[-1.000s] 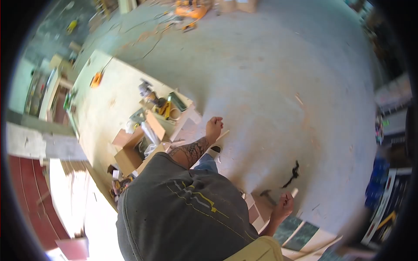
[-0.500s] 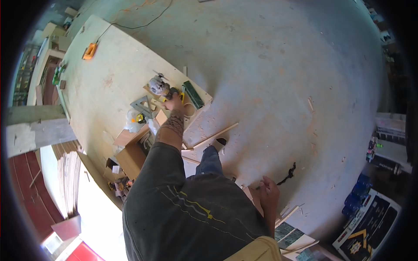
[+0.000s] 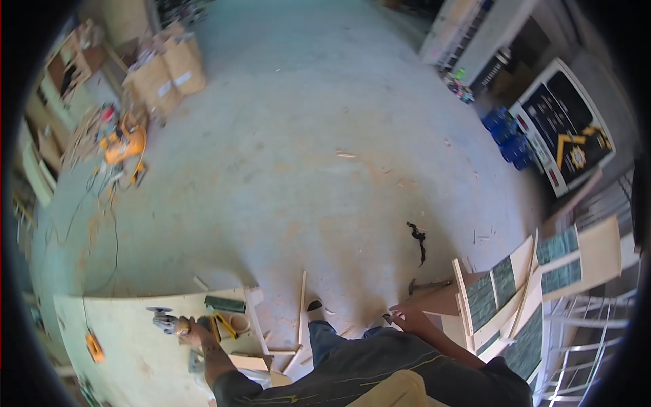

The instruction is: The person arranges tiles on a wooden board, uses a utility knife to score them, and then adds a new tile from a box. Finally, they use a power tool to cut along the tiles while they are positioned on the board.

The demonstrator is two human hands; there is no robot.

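Observation:
My left hand [image 3: 194, 330] is closed around an angle grinder [image 3: 167, 321] with a grey head and a thin disc, over the pale wooden worktable [image 3: 125, 319]. Just right of that hand lie a yellow tool [image 3: 226, 326], a ring-shaped roll [image 3: 239, 322] and a long dark green block [image 3: 225, 303]. On the other side, my right hand [image 3: 409, 319] hangs low beside my leg with its fingers curled in. Whether anything small is between those fingers I cannot make out. A hammer [image 3: 428, 285] rests beyond this hand, near the brown board.
An orange corded tool [image 3: 94, 348] lies on the table's left part. Wood strips [image 3: 302, 305] are by my feet. Green-tiled panels [image 3: 503, 278] lean at right. A black strap [image 3: 417, 241] lies on the floor. An orange compressor [image 3: 125, 147], paper sacks [image 3: 183, 66] and a parked vehicle [image 3: 566, 129] stand farther off.
My view has turned rightward and up, bringing more floor and the tiled panels into sight. My left hand still holds the angle grinder. My right hand stays low at my side.

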